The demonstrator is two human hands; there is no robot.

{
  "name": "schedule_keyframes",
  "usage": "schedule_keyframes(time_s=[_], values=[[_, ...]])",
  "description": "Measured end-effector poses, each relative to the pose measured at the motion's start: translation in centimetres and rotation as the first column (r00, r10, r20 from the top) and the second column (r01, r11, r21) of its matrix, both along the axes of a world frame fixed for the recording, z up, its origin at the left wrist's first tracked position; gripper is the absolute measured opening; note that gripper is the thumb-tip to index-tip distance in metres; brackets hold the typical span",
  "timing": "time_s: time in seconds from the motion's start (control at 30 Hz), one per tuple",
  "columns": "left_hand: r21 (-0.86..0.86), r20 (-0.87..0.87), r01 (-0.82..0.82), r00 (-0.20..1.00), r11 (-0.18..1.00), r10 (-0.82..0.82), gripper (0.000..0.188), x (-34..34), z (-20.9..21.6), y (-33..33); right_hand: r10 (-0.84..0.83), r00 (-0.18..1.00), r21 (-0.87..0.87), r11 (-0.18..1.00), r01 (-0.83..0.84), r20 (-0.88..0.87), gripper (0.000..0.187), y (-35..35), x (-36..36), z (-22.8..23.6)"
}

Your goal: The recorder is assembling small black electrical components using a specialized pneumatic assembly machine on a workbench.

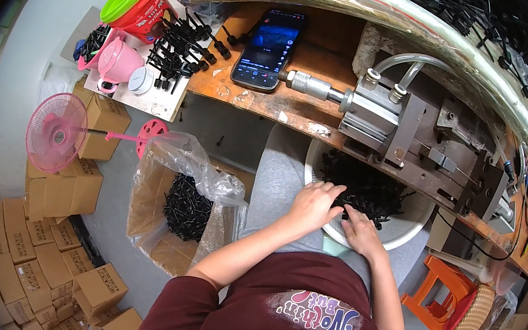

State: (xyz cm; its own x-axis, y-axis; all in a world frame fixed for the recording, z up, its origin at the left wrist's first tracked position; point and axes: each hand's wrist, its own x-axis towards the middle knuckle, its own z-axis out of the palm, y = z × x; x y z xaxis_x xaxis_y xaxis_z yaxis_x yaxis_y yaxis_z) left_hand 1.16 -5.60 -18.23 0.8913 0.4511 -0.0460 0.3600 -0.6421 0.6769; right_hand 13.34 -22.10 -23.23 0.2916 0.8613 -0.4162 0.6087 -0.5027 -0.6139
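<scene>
So you've got both hands down at the white round basin (411, 224) in your lap, right at the edge of the bench. The small black plastic parts (366, 187) are heaped inside it, and that pile is what your hands are at. Your left hand (315, 204) is over the near left side of the rim, fingers slightly bent, fairly close together and pointing in toward the pile. Your right hand (363, 232) comes over the near rim with its fingers stretched forward at the edge of the heap. The two hands are just beside each other, fingertips nearly meeting. Can't tell if either one is pinching a part, since the fingertips blend into all that black.

Just past the basin there's a metal clamping fixture with an air cylinder (372, 119) on the wooden workbench (227, 88), clear hoses (412, 76) looping off the top. Your phone (268, 50) lies to its left, screen lit. Further left, more black stemmed parts (179, 52) are bunched near the pink mug (118, 61) and a red bucket (139, 11) with a green rim. Down by your left leg, a plastic-lined carton (146, 210) holds another black heap (187, 208). Orange stool (436, 295) on your right.
</scene>
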Motion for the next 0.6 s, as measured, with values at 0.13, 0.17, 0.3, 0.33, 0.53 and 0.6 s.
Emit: schedule_keyframes(time_s=[0.13,0.17,0.3,0.33,0.53,0.6], values=[[0.038,-0.039,0.225,0.974,0.974,-0.224,0.040,-2.4,-0.8,-0.4,0.001,0.997,0.092,0.996,-0.008,0.075,0.051,-0.5,-0.1,0.9],[0.110,-0.033,0.272,0.962,0.956,-0.270,0.037,-2.9,-1.1,-0.5,0.004,0.997,0.110,0.994,-0.013,0.083,0.052,-0.6,-0.1,1.4],[0.281,-0.049,0.377,0.924,0.883,-0.379,0.022,-3.1,-2.4,-1.8,-0.031,0.986,0.098,0.995,0.015,0.162,0.047,-1.0,-0.4,4.3],[0.295,-0.060,0.386,0.921,0.874,-0.386,0.018,-2.9,-2.9,-2.1,-0.028,0.980,0.138,0.990,0.001,0.196,0.043,-1.2,-0.6,4.8],[0.182,0.160,0.384,0.897,0.905,-0.412,0.013,-2.6,-1.2,-2.6,-0.147,0.984,0.574,0.816,0.062,0.103,0.020,-1.0,-3.2,11.8],[-0.018,0.256,0.261,0.934,0.965,-0.248,0.020,-2.2,5.7,-3.1,-0.201,0.975,0.797,0.603,0.047,0.095,0.015,0.0,-3.9,16.6]])
